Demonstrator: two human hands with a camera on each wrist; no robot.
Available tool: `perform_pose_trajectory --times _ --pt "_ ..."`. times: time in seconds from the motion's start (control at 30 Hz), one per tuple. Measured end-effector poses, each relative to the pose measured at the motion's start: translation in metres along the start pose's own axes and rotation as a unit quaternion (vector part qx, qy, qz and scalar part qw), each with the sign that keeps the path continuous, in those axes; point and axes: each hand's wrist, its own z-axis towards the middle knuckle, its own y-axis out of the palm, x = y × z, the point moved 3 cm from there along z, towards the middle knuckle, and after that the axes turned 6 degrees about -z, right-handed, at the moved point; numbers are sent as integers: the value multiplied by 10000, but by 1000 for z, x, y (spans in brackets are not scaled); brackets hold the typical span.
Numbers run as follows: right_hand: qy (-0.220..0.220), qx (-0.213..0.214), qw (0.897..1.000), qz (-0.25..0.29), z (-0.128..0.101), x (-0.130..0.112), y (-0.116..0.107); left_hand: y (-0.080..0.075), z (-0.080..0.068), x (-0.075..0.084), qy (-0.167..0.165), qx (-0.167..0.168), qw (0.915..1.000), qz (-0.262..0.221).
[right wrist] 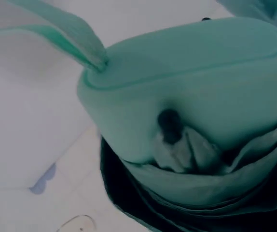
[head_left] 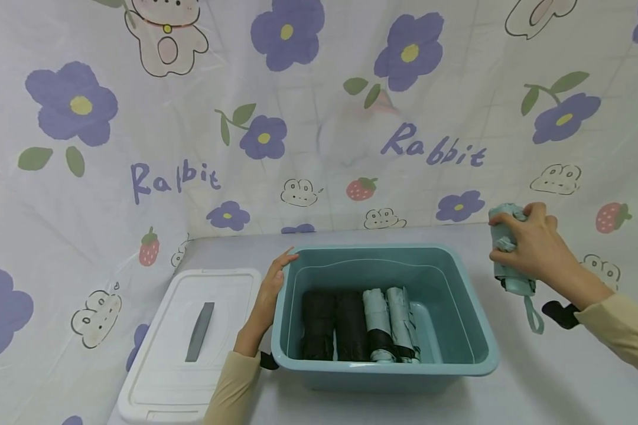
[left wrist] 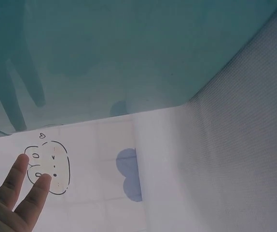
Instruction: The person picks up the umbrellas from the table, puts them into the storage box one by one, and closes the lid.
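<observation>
Mint-green fabric fills the right hand (head_left: 529, 245), whose fingers curl round a folded umbrella (head_left: 510, 260) held upright in the air to the right of the tub, well above the worktop (head_left: 537, 378). Its handle end points down with the wrist strap (head_left: 534, 316) hanging loose, and the right wrist view shows that handle (right wrist: 186, 92) close up with the canopy bunched beneath it. Gripped by the body this way, the folds are kept from springing open.

Across the scene, the left hand (head_left: 270, 295) lies flat with straight fingers against the left outer wall of the teal tub (head_left: 473, 330), seemingly steadying it. Inside, two black umbrellas (head_left: 332, 324) and two mint ones (head_left: 390, 324) lie side by side, leaving a gap at the right. A white lid (head_left: 191, 342) rests just left of the tub.
</observation>
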Motion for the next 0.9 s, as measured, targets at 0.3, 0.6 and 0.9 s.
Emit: perform_pose_trajectory --times 0.3,0.6,0.9 --pt "-104 -115 9998 -121 4 -25 -20 0 1 0 4 12 10000 -77" --pt "-325 -472 9976 -395 1 -45 -26 -5 -2 -36 200 44 9998 5" --pt "-733 -495 9948 -505 -5 -73 -32 -5 -3 -37 223 59 9997 53"
